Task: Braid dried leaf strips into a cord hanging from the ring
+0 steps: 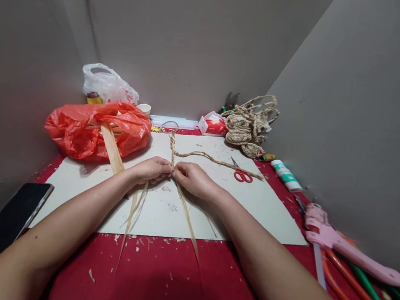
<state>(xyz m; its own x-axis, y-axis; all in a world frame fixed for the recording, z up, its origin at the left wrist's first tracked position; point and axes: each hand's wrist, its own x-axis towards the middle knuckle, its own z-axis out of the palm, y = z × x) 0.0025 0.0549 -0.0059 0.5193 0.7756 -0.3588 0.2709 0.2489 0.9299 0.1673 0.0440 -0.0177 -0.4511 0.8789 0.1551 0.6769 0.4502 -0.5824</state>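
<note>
Fingers (165, 169) of the left hand (150, 171) and right hand (193, 178) pinch shut on the straw braid (172, 151) at mid-frame over the white board (258, 207); its loose strips (186, 219) look light, limp and brittle, best gripped right at the weave.

You can't read any text here. The white plastic bag (109, 84) at the back carries red print near its right edge, too small to make out. The white tube (285, 175) by the right wall has a green label band, its lettering blurred. The red-and-white packet (212, 124) shows markings, none legible.
</note>
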